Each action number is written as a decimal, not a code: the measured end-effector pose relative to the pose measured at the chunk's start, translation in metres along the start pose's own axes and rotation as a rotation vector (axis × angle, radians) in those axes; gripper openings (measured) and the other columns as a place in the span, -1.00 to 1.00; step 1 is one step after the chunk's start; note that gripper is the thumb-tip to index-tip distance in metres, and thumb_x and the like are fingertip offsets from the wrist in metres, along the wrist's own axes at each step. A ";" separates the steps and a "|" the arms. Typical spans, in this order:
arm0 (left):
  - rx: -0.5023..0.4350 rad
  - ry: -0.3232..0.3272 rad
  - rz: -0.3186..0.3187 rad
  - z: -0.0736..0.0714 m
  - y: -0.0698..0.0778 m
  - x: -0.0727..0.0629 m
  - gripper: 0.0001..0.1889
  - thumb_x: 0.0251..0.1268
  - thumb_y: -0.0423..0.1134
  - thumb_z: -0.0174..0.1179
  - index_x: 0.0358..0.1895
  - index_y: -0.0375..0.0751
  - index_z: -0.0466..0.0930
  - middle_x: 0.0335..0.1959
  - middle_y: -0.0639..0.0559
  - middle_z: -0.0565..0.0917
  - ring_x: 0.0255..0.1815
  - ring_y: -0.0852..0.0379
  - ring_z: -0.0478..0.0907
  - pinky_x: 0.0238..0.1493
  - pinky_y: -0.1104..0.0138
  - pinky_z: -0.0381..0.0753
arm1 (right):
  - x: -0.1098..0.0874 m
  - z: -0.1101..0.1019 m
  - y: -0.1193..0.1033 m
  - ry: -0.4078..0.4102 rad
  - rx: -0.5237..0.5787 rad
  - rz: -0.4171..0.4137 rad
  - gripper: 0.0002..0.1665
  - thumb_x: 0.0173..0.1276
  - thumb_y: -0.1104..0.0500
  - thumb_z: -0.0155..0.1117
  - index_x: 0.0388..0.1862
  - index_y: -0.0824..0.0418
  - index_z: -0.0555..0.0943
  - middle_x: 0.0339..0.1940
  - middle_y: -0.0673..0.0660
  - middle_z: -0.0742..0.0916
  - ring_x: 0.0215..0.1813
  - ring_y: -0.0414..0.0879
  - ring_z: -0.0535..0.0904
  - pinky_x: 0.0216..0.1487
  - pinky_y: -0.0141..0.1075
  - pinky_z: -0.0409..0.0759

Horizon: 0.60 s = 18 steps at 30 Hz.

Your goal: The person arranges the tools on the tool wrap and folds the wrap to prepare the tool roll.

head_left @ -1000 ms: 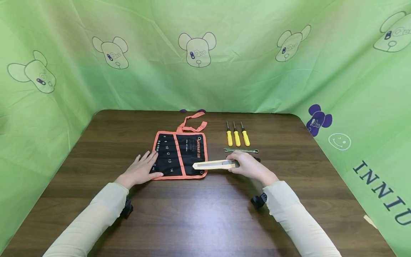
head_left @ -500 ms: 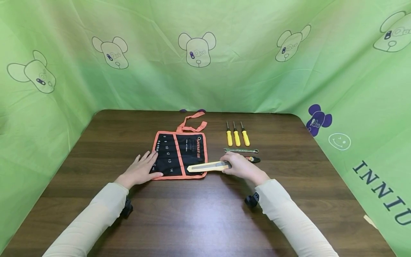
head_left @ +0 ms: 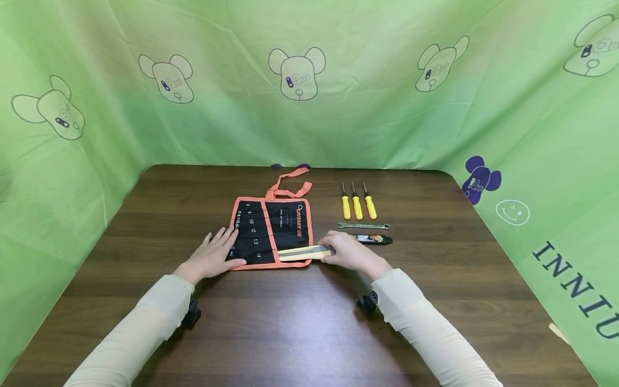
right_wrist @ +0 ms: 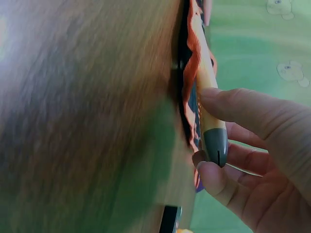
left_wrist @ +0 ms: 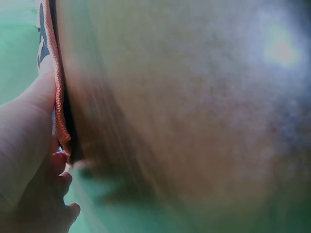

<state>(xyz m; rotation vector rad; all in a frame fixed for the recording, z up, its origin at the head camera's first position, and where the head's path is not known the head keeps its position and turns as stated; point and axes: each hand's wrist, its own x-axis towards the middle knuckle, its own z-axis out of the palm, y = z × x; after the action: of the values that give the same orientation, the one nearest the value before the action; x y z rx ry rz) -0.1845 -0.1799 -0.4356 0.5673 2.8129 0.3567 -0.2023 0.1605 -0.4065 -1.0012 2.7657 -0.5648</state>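
Observation:
A black tool pouch [head_left: 290, 228] with orange edging and numbered pockets lies flat on the table. My left hand [head_left: 213, 255] rests on its left side, fingers spread and straight. In my right hand [head_left: 350, 251] I grip a pale yellow utility knife [head_left: 300, 253] by its grey end. The knife points left across the pouch's lower right part, its tip at the orange middle strip; whether the tip is under the strip I cannot tell. In the right wrist view, thumb and fingers pinch the knife [right_wrist: 206, 77] beside the orange edge.
Three yellow screwdrivers [head_left: 357, 207] stand in a row at the back right. Below them lie a wrench [head_left: 364, 226] and a black marker-like item [head_left: 374, 239], partly behind my right hand. Orange straps [head_left: 290, 185] stretch from the pouch's far edge. Green curtains surround the table [head_left: 290, 322].
My right hand has moved left with the utility knife, bringing its tip from the pouch's right part to the middle strip. The black marker-like item is more exposed. My left hand has stayed still.

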 end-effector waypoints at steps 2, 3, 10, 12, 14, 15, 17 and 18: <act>0.000 -0.005 -0.002 0.000 0.001 0.000 -0.09 0.27 0.24 -0.04 0.42 -0.39 -0.10 0.42 -0.31 -0.05 0.41 -0.25 -0.17 0.29 -0.14 -0.21 | 0.002 0.001 -0.003 -0.010 -0.004 -0.006 -0.70 0.11 0.22 0.38 -0.17 0.32 0.64 -0.34 0.06 0.60 -0.37 -0.16 0.44 -0.33 -0.32 0.44; -0.001 -0.008 -0.003 0.000 0.002 -0.001 -0.08 0.26 0.25 -0.05 0.42 -0.40 -0.11 0.42 -0.32 -0.06 0.41 -0.24 -0.17 0.29 -0.14 -0.21 | 0.003 0.002 -0.005 -0.014 -0.005 -0.012 -0.70 0.11 0.22 0.38 -0.17 0.33 0.65 -0.34 0.06 0.60 -0.36 -0.15 0.45 -0.32 -0.31 0.45; -0.016 -0.024 -0.016 0.002 0.002 0.000 -0.01 0.21 0.34 -0.08 0.42 -0.41 -0.14 0.43 -0.32 -0.13 0.41 -0.24 -0.20 0.29 -0.13 -0.25 | 0.008 0.006 -0.012 -0.019 -0.024 -0.033 -0.65 0.14 0.18 0.38 -0.12 0.34 0.64 -0.31 0.09 0.63 -0.27 -0.11 0.52 -0.22 -0.26 0.50; -0.010 -0.025 -0.020 0.002 0.002 0.001 0.01 0.18 0.37 -0.09 0.42 -0.41 -0.14 0.43 -0.32 -0.13 0.41 -0.24 -0.20 0.29 -0.13 -0.25 | 0.010 0.007 -0.013 -0.017 -0.026 -0.039 -0.65 0.15 0.18 0.37 -0.12 0.35 0.64 -0.29 0.10 0.63 -0.26 -0.10 0.53 -0.20 -0.25 0.50; -0.006 -0.029 -0.025 0.002 0.002 0.001 0.03 0.16 0.39 -0.09 0.42 -0.40 -0.14 0.43 -0.31 -0.13 0.42 -0.23 -0.19 0.29 -0.12 -0.25 | 0.011 0.009 -0.015 -0.020 -0.023 -0.037 -0.65 0.16 0.17 0.36 -0.11 0.36 0.64 -0.27 0.12 0.63 -0.23 -0.08 0.53 -0.18 -0.23 0.50; -0.005 -0.031 -0.027 0.002 0.003 0.001 0.04 0.15 0.40 -0.09 0.42 -0.40 -0.14 0.43 -0.31 -0.13 0.42 -0.23 -0.19 0.29 -0.12 -0.26 | 0.012 0.009 -0.016 -0.024 -0.020 -0.034 -0.65 0.17 0.17 0.36 -0.11 0.36 0.63 -0.27 0.14 0.63 -0.23 -0.07 0.53 -0.17 -0.21 0.50; -0.003 -0.032 -0.026 0.002 0.003 0.002 0.06 0.13 0.41 -0.09 0.42 -0.42 -0.14 0.43 -0.33 -0.13 0.41 -0.24 -0.19 0.29 -0.13 -0.26 | 0.014 0.010 -0.018 -0.034 -0.017 -0.020 -0.64 0.18 0.17 0.35 -0.10 0.36 0.63 -0.24 0.15 0.64 -0.21 -0.05 0.54 -0.15 -0.20 0.50; -0.001 -0.035 -0.028 0.002 0.003 0.002 0.07 0.12 0.42 -0.08 0.42 -0.41 -0.14 0.43 -0.32 -0.13 0.41 -0.24 -0.19 0.29 -0.13 -0.27 | 0.015 0.011 -0.019 -0.040 -0.014 -0.007 -0.64 0.18 0.16 0.35 -0.09 0.35 0.63 -0.23 0.15 0.64 -0.20 -0.05 0.53 -0.14 -0.20 0.50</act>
<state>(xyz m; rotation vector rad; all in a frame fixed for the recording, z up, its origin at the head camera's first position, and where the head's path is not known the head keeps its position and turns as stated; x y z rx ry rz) -0.1851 -0.1758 -0.4371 0.5278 2.7844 0.3393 -0.2000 0.1345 -0.4094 -1.0143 2.7364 -0.5217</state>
